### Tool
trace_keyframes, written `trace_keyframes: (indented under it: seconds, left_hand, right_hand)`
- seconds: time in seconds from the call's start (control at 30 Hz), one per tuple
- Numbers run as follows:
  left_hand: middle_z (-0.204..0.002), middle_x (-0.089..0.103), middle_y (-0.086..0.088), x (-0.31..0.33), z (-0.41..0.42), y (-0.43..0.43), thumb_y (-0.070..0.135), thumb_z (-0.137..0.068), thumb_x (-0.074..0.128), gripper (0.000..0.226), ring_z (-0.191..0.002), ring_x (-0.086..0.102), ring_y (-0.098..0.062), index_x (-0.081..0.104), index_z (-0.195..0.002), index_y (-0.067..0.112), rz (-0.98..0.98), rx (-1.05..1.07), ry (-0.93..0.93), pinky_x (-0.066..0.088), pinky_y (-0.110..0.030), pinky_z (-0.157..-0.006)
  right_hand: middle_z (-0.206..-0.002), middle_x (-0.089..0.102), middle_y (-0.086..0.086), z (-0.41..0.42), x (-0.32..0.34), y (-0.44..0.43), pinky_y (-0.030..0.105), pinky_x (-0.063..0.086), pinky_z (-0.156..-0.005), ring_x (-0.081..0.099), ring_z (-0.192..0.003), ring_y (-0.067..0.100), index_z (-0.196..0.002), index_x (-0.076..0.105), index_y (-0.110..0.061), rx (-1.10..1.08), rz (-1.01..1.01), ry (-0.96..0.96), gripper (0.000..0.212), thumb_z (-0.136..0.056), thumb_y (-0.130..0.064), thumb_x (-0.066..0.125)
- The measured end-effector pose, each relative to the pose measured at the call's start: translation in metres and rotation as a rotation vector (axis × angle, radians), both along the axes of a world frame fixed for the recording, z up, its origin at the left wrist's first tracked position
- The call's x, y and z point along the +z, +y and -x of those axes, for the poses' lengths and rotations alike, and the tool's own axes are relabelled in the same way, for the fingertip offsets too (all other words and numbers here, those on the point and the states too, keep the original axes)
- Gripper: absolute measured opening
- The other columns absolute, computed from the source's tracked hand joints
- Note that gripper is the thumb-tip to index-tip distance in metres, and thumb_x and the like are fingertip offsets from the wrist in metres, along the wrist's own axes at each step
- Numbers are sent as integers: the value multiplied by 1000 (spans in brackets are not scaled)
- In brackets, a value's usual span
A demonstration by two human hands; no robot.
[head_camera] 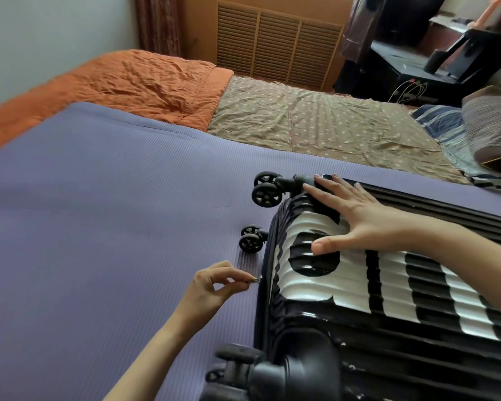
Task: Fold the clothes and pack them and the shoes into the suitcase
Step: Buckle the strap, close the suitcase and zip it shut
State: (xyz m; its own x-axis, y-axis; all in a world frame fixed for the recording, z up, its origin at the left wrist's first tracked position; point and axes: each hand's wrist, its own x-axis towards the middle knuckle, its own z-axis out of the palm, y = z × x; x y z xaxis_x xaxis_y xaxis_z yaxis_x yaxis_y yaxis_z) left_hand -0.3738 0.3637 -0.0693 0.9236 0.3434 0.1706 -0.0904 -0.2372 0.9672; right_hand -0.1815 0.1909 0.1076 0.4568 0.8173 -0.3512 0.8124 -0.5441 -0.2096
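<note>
The suitcase (pixel 388 328) lies flat and closed on the purple ribbed mat (pixel 99 227), at about 4 o'clock in the head view. Its ridged black-and-white shell faces up.

1. Progress. No loose clothes or shoes are in view, and the lid is down. Judge the folding and packing as most likely complete, with the closing of the zip as the step in hand. What is inside cannot be confirmed, because the shell hides it.
2. Orientation. The long axis runs roughly from 10 o'clock to 4 o'clock. The wheels (pixel 266 190) mark the end that points toward 9 to 10 o'clock; the far end runs out of view at 4 o'clock.
3. Your left hand (pixel 211 287), at about 7 o'clock, pinches the zipper pull (pixel 255 280) between thumb and fingertips at the seam on the wheel end.
4. Your right hand (pixel 356 215) lies flat on the shell near the wheel-end corner, fingers straight and spread, gripping nothing.
5. Surroundings. An orange quilt (pixel 145 82) lies at 11 o'clock, a star-print sheet (pixel 315 123) at 1 o'clock, and a striped pillow (pixel 492 125) at 2 o'clock, all well apart from the suitcase.
</note>
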Motion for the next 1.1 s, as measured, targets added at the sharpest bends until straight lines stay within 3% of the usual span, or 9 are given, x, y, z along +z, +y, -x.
trace_keyframes:
  seconds: [0.17, 0.3, 0.4, 0.5, 0.63, 0.73, 0.8, 0.87, 1.1]
  left_hand:
    - [-81, 67, 10, 0, 20, -13, 19, -78, 69, 15, -80, 64, -11, 75, -87, 29, -25, 43, -20, 48, -18, -73]
    - [-80, 64, 8, -1, 44, -22, 15, -76, 76, 18, -76, 64, -12, 76, -90, 26, -57, 39, -26, 48, -20, -70]
    - [-78, 65, 13, 6, 63, -39, 29, -71, 69, 23, -72, 62, -6, 72, -88, 44, -129, 81, -78, 48, -20, -67]
    - [-67, 64, 30, 5, 79, -55, 7, -78, 65, 49, -66, 60, 11, 66, -68, 56, -172, 185, -91, 43, -5, -63]
    - [-91, 74, 8, -2, 101, -74, 15, -75, 71, 22, -89, 69, -10, 73, -87, 33, -113, 251, -73, 53, -24, -78]
    - [-98, 72, 2, 4, 109, -89, 1, -78, 71, 37, -94, 67, -10, 73, -88, 36, -127, 314, -96, 54, -25, -79]
    - [-95, 72, 7, 5, 112, -100, -5, -78, 69, 46, -92, 66, -4, 75, -83, 40, -117, 331, -134, 51, -18, -77]
    - [-94, 70, 7, 1, 116, -109, -6, -78, 68, 37, -90, 66, -4, 76, -86, 29, -93, 362, -155, 49, -15, -78]
    - [-82, 65, 0, 0, 137, -124, 5, -80, 69, 29, -79, 66, -15, 74, -88, 32, -164, 359, -112, 53, -25, -72]
  right_hand:
    - [-153, -22, -24, 13, 0, -8, 40, -16, -117, -31, -136, -2, -144, -9, -51, 18, -25, 15, 127, -36, -104, 30]
    - [-146, -27, -33, 40, -1, -20, 44, -18, -115, -36, -132, -5, -141, -3, -59, 122, -44, 47, 116, -38, -101, 34]
    - [-150, -16, -34, 67, 2, -34, 41, -17, -116, -30, -134, -8, -137, 8, -64, 210, -90, 90, 108, -39, -102, 34]
    - [-151, -10, -35, 94, 9, -54, 42, -13, -116, -25, -135, -10, -138, 12, -63, 266, -85, 112, 107, -41, -100, 38]
    - [-149, -21, -32, 132, 13, -83, 48, -11, -117, -32, -135, -1, -143, 1, -56, 328, 41, 11, 112, -49, -88, 53]
    - [-151, -28, -24, 145, 4, -98, 59, -9, -114, -34, -137, 10, -144, -11, -52, 363, 64, -148, 120, -53, -82, 62]
    - [-153, -25, -21, 146, -3, -105, 64, -6, -112, -31, -139, 16, -143, -13, -53, 351, 25, -213, 122, -55, -78, 66]
    - [-154, -22, -20, 146, -7, -108, 65, -3, -112, -28, -141, 18, -142, -13, -53, 346, -9, -249, 122, -55, -77, 68]
    - [-156, -13, -22, 142, 0, -107, 60, 13, -114, -16, -145, 17, -144, -3, -54, 316, -58, -239, 118, -55, -74, 71]
